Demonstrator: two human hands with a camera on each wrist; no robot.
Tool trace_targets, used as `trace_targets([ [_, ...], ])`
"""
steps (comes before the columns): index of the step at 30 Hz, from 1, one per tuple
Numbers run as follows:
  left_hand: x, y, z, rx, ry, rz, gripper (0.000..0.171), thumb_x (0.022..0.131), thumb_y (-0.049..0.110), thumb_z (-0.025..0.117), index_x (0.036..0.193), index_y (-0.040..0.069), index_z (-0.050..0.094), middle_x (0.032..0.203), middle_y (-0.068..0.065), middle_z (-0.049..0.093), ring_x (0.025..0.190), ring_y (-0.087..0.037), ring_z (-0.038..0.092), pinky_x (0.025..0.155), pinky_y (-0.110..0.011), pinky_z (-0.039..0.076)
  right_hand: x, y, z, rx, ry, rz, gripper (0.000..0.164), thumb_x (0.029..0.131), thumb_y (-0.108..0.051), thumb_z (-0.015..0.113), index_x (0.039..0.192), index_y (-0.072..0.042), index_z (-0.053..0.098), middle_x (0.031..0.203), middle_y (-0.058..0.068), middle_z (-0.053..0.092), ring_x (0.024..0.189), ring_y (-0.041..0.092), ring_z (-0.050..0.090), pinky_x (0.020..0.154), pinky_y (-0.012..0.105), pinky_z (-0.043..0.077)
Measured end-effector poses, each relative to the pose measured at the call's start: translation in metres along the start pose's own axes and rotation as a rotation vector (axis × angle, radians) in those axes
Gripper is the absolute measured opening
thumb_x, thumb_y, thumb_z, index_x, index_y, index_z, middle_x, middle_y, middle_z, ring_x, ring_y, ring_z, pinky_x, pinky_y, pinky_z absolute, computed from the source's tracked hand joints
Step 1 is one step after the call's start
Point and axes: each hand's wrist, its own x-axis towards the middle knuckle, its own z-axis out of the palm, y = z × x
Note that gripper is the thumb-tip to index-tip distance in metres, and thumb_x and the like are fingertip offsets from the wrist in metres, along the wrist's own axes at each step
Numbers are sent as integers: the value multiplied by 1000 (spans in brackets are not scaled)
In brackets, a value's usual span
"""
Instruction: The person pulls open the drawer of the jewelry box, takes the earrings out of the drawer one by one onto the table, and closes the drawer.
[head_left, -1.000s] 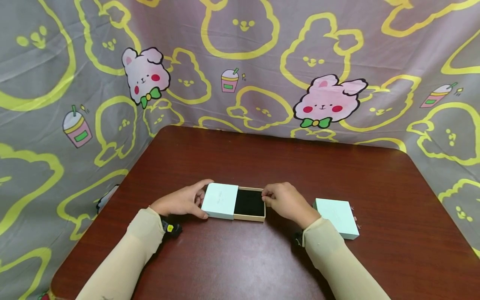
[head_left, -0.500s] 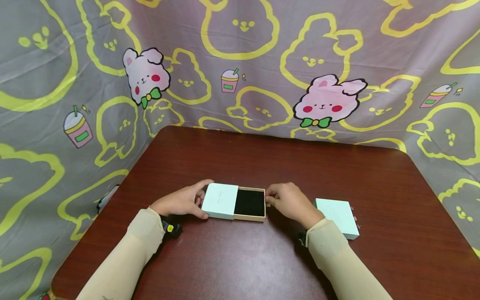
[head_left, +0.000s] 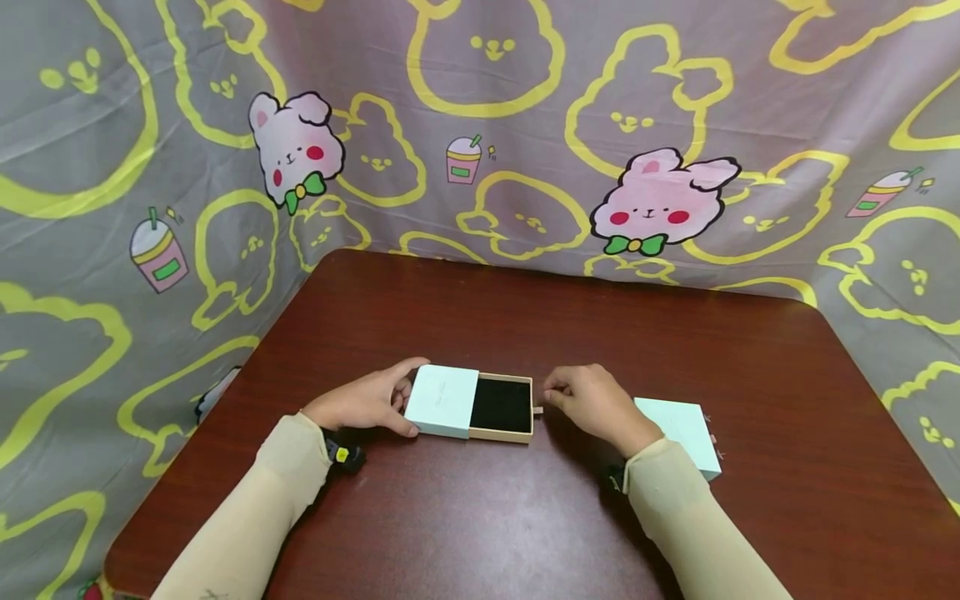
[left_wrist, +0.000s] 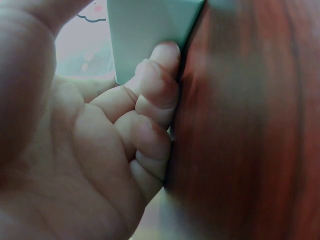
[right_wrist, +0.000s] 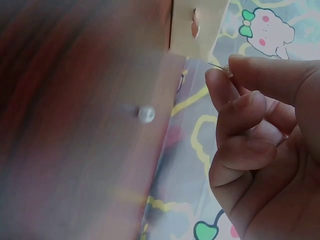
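Note:
In the head view, a pale mint drawer box lies on the table, its cream tray slid partway out to the right. Black foam padding lines the tray, and a small ribbon tab sticks out of its end. My left hand grips the box cover's left end between thumb and fingers. To the right of the tab, my right hand is apart from the box. In the right wrist view its thumb and forefinger pinch a tiny earring-like piece with a thin pin.
A second mint box sits to the right, partly behind my right wrist. A round, pearl-like bead shows against the brown table in the right wrist view. Printed cloth hangs around the table's back and sides.
My right hand has moved right, from the tray's end to beyond the tab, uncovering the tab. My left hand and the drawer box stay in place.

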Motion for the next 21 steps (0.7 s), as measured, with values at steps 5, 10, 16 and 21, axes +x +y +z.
trace_targets([
  [5, 0, 1, 1, -5, 3, -4, 101, 70, 25, 89, 149, 14, 26, 85, -6, 59, 71, -20, 53, 61, -32, 43, -4, 7, -2, 4, 14, -4, 4, 89, -14, 71, 90, -15, 74, 83, -10, 67, 76, 9, 62, 71, 35, 50],
  [10, 0, 0, 1, 3, 2, -3, 99, 70, 25, 89, 147, 18, 28, 83, -7, 59, 71, -20, 52, 61, -32, 43, -7, 11, -4, -4, 27, -4, 4, 88, -13, 71, 90, -15, 74, 82, -10, 66, 75, 9, 61, 70, 35, 50],
  [16, 2, -2, 1, 3, 2, 0, 100, 70, 25, 89, 148, 17, 28, 84, -7, 59, 71, -20, 53, 60, -32, 43, -10, 14, -5, -11, 27, -2, 4, 89, -14, 70, 89, -14, 74, 81, -9, 66, 74, 9, 60, 69, 35, 50],
  [21, 2, -1, 0, 5, 1, -5, 102, 69, 26, 89, 149, 15, 26, 84, -7, 60, 70, -20, 53, 60, -32, 43, -12, 17, -5, -14, 22, 9, 4, 89, -14, 70, 89, -15, 74, 82, -9, 67, 75, 9, 61, 70, 36, 50],
])
